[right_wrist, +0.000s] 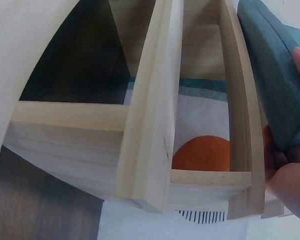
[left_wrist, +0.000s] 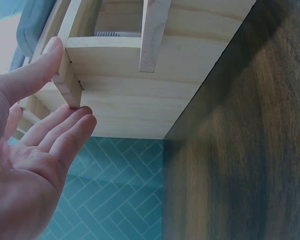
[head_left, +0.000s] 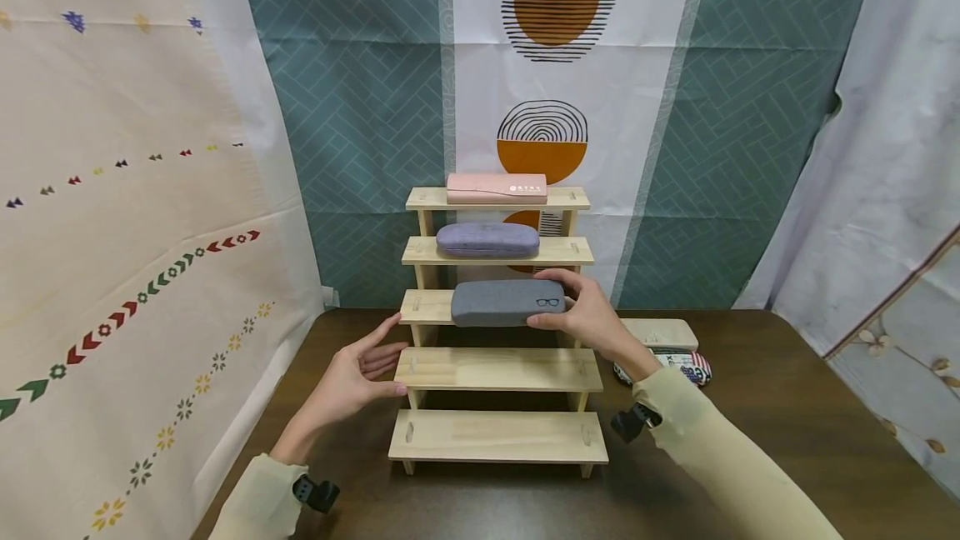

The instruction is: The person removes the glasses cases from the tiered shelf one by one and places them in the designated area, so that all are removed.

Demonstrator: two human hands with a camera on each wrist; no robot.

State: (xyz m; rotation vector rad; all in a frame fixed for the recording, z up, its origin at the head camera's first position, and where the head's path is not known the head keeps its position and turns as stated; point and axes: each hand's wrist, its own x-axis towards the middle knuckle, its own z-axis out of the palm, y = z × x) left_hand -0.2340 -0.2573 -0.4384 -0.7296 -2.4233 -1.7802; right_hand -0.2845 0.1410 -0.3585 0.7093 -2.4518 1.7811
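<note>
My right hand (head_left: 585, 315) grips the right end of a grey glasses case (head_left: 495, 303), thumb in front and fingers over the top. The case, printed with a small glasses outline, lies lengthwise at the middle tier of a wooden stepped stand (head_left: 498, 367). In the right wrist view the case (right_wrist: 275, 75) is tilted beside the planks. My left hand (head_left: 348, 382) is at the stand's left side. In the left wrist view, its thumb and fingertips pinch the end of one plank (left_wrist: 67, 82) between them.
A pink glasses case (head_left: 495, 188) sits on the top tier, a purple one (head_left: 487, 240) on the tier below. Behind my right forearm, a cream case (head_left: 660, 332) and a patterned case (head_left: 686, 365) lie on the dark wooden table (head_left: 750, 407). Patterned cloths hang around the table.
</note>
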